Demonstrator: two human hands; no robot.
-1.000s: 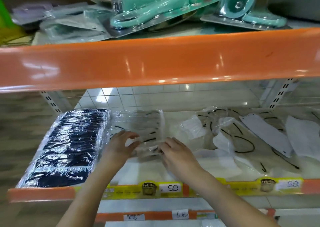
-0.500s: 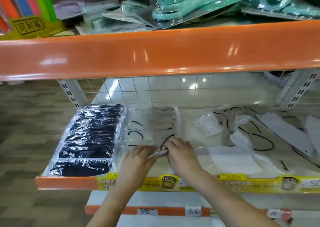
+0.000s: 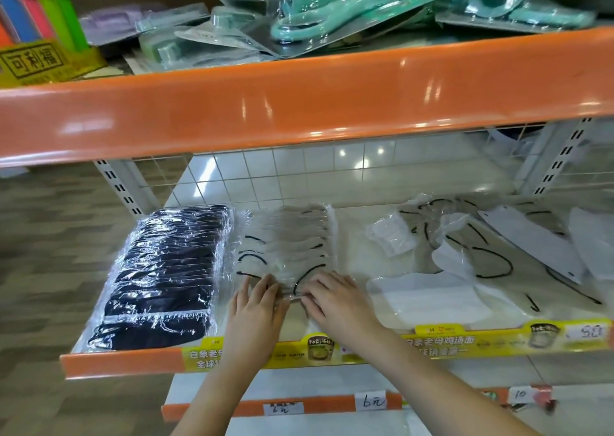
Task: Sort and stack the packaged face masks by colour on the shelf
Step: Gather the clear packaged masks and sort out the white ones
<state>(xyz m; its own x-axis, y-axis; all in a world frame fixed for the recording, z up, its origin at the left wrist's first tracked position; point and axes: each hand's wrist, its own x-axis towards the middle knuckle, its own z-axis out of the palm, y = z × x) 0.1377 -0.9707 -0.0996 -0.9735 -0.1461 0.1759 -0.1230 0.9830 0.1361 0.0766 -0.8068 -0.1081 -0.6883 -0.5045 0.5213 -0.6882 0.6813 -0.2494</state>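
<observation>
A row of black packaged masks (image 3: 159, 276) lies at the shelf's left end. Beside it runs a row of grey masks with black ear loops in clear wrappers (image 3: 289, 239). My left hand (image 3: 255, 309) and my right hand (image 3: 335, 299) meet at the near end of that grey row, fingers on the front packet; the fingertips seem to pinch its edge. Loose white and grey packaged masks (image 3: 481, 252) lie scattered on the right half of the shelf (image 3: 133, 361).
An orange upper shelf rail (image 3: 299, 103) hangs overhead, with teal blister-packed goods (image 3: 349, 10) above it. Yellow price strips (image 3: 498, 339) line the shelf front. A wire grid backs the shelf. A lower shelf with price tags (image 3: 368, 402) sits beneath.
Both hands have drawn toward the shelf's front edge, from the middle of the grey row to its nearest packet. My head has shifted, so the shelf sits further right in view.
</observation>
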